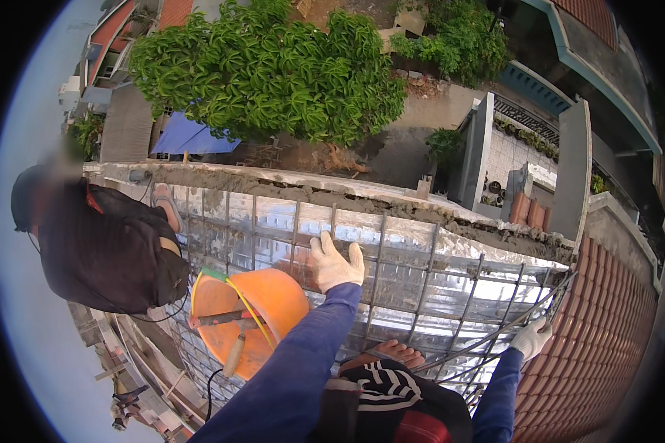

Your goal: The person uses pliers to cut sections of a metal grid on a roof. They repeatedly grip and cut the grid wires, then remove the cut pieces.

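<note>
Several diagonal bars (488, 340), far ends rightward

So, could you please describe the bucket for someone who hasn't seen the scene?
Find the silvery deck, then the gap between the co-worker and the gloved left hand. The bucket is there, its bright orange standing out from the dark rebar around it.

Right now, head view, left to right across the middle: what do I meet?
Co-worker in dark top → orange bucket → gloved left hand → gloved right hand → tiled roof.
</note>
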The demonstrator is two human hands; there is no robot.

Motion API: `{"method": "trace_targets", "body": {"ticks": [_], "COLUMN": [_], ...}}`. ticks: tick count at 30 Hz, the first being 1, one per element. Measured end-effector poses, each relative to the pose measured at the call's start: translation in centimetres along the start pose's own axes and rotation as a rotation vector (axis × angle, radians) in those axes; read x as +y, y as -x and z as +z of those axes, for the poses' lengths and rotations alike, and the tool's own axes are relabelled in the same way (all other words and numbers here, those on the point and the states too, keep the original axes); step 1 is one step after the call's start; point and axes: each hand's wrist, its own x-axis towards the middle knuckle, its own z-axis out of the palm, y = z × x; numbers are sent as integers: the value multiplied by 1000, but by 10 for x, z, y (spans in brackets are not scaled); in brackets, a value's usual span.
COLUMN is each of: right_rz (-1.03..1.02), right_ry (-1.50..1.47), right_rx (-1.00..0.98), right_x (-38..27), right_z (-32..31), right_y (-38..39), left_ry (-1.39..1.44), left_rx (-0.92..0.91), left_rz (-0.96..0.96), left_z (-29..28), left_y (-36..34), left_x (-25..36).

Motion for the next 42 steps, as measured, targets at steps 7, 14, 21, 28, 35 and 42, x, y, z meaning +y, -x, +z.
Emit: {"method": "trace_targets", "body": {"ticks": [7, 14, 21, 28, 35, 42], "right_rz": [16, 6, 6, -12, -21, -44], "right_ry": [-32, 24, 28, -2, -8, 0], "right_rx": [11, 22, 26, 12, 41, 47], "right_x": [9, 1, 5, 14, 20, 24], "right_z": [7, 4, 7, 10, 16, 18], "right_y": [-7, -3, -5, -12, -16, -20], "left_ry": [-55, -63, -1, 42, 58, 149], "left_rx": [-20, 0, -35, -69, -108, -103], "left_rz": [-8, 17, 22, -31, -47, -15], "left_z": [8, 12, 5, 2, 0, -8], "left_y": [1, 0, -2, -2, -3, -5], "left_x": [-4, -8, -5, -2, -4, -5]}}
